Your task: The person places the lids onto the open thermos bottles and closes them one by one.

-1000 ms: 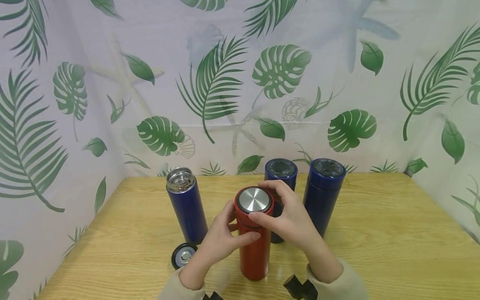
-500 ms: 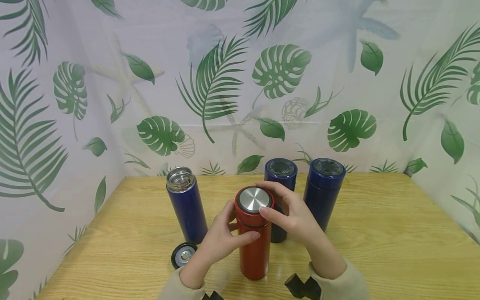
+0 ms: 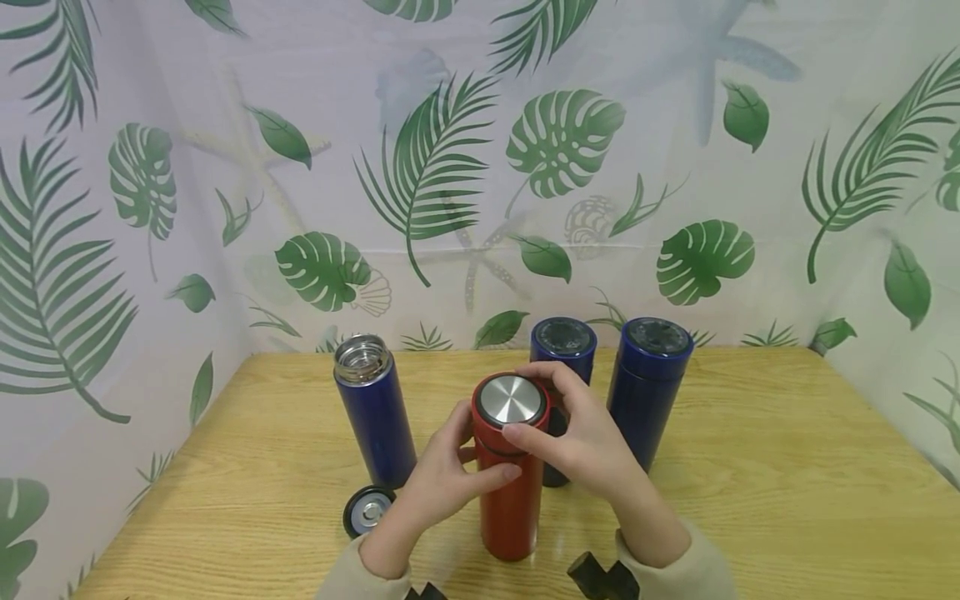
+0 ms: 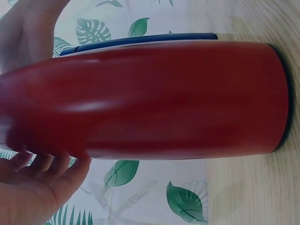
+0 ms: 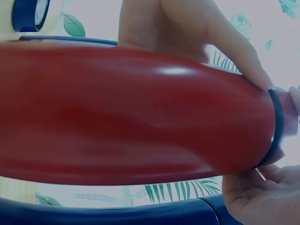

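Note:
A red thermos bottle with a silver-topped red lid stands upright on the table in the middle. My left hand grips its upper body, thumb across the front, just below the lid seam. On the lid is my right hand, holding it round the side with thumb in front and fingers behind. In the left wrist view the red body fills the middle, with the left hand's fingers along one side. A dark ring shows between body and lid in the right wrist view.
An open blue thermos stands at the left on the wooden table. Its side has an upturned cap lying near my left wrist. Two lidded blue thermoses stand behind, one partly hidden by my right hand, the other farther right.
My right hand's thumb shifts a little right along the lid, then comes back left to the lid's front. The left hand and the red thermos stay nearly still.

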Tool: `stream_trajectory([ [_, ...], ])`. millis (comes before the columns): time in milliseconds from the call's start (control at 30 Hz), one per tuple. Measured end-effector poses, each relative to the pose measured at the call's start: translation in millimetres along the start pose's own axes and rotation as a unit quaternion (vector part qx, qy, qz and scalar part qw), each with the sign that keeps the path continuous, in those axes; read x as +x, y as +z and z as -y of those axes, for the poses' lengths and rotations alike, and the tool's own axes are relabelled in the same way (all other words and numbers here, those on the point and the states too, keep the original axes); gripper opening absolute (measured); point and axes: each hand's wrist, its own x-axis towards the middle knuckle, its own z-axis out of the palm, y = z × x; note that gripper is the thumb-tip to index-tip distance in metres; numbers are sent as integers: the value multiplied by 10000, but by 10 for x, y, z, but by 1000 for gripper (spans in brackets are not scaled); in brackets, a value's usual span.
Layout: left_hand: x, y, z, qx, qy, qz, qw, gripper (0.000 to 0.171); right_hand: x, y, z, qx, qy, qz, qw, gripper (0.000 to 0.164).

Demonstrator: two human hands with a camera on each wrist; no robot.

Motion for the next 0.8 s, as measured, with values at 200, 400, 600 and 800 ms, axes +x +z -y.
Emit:
stream_trajectory([
  [200, -20, -4, -114, -71, -46, 65, 9999, 60, 4, -50, -19, 245, -416, 239, 9985, 45],
  [400, -19, -3, -126, -83, -32, 52, 9999, 59, 9, -80, -41, 450, -635, 435, 9960, 43],
  [600, 2, -3, -7, -78, 82, 48, 9999, 60, 7, -81, -36, 442, -661, 482, 9957, 44],
  [800, -4, -2, -8, 29, 91, 43, 9999, 59, -4, 16, 4, -518, -351, 95, 9980, 58],
])
